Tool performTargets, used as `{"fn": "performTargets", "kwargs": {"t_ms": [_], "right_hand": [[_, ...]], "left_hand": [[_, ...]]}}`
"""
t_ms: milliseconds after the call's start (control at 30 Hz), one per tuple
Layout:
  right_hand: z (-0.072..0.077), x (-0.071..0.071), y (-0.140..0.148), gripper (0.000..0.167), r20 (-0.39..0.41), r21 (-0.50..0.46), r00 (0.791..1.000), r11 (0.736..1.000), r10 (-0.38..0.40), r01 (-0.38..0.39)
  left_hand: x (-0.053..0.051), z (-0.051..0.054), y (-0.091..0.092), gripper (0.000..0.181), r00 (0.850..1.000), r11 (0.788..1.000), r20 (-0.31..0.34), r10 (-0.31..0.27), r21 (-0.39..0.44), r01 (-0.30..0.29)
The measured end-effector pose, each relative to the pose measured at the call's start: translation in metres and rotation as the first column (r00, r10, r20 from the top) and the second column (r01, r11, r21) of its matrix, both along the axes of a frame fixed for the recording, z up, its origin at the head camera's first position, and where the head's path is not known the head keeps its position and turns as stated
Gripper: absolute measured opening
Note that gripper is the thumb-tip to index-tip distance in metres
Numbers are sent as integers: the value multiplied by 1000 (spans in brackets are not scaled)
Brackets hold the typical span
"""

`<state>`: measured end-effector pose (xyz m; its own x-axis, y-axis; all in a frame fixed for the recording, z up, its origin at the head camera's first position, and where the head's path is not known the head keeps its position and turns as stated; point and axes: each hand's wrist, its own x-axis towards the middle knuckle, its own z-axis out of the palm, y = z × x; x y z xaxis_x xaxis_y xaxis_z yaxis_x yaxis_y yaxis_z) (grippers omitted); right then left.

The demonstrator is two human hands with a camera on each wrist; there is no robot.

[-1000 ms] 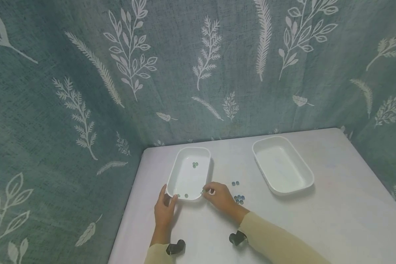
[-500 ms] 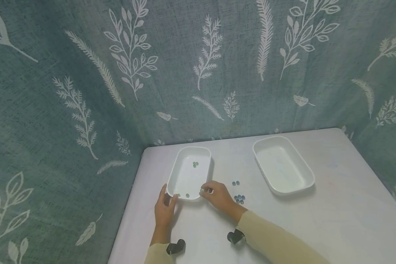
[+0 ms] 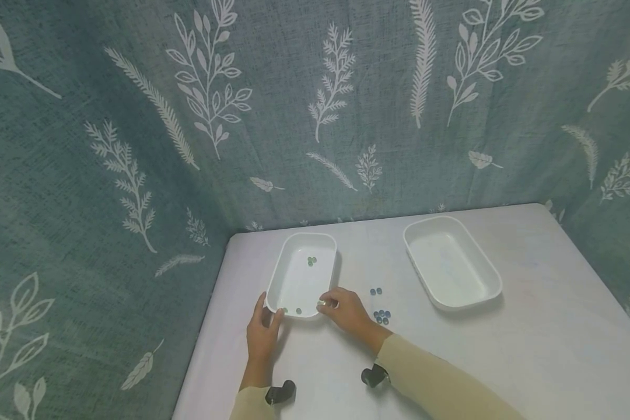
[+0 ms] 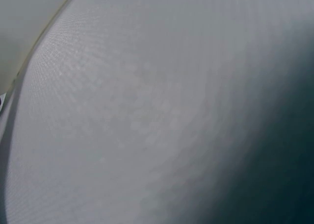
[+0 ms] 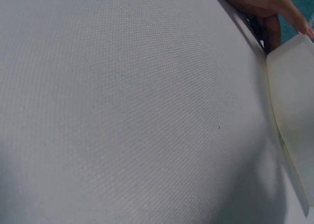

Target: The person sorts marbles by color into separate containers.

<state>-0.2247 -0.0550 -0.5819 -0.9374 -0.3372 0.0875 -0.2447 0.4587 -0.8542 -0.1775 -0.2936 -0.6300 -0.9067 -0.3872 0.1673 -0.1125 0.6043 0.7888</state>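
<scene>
In the head view my left hand (image 3: pixel 263 340) holds the near left corner of a white tray (image 3: pixel 279 273), with the thumb at the near rim and the fingers along the left side. The right wrist view shows this left hand (image 5: pixel 267 11) at the tray's corner (image 5: pixel 293 87). My right hand (image 3: pixel 346 312) is at the near right corner, pinching a small pale green glass gem (image 3: pixel 321 303) at the rim. Inside the tray, a cluster of green gems (image 3: pixel 311 262) lies toward the far end. Another green gem (image 3: pixel 298 311) lies by the near wall.
Blue gems (image 3: pixel 381 315) lie in a group on the white table (image 3: pixel 315 373), right of my right hand. Two more blue gems (image 3: pixel 375 291) lie farther back. A second white tray (image 3: pixel 425 283) stands at the right. Patterned fabric (image 3: pixel 294 116) hangs behind the table.
My right hand has shifted slightly left and inward at the tray's near right corner, and the green gem in its fingertips shows more clearly. My left hand has stayed at its corner.
</scene>
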Motion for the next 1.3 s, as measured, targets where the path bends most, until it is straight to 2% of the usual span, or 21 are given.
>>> {"fn": "performTargets", "kwargs": {"t_ms": [533, 833, 1067, 1300], "right_hand": [[0, -1, 5, 24, 20, 7, 1000, 1000, 0, -1], [-8, -8, 12, 16, -55, 21, 998, 1000, -22, 24], [-7, -14, 27, 16, -71, 11, 996, 999, -48, 49], [-3, -12, 52, 15, -158, -23, 985, 997, -75, 72]], "left_hand": [[0, 4, 4, 68, 1000, 1000, 8, -14, 16, 13], [1, 4, 3, 68, 1000, 1000, 5, -14, 4, 14], [1, 4, 1, 69, 1000, 1000, 23, -2, -5, 2], [1, 4, 0, 69, 999, 1000, 40, -15, 20, 14]]}}
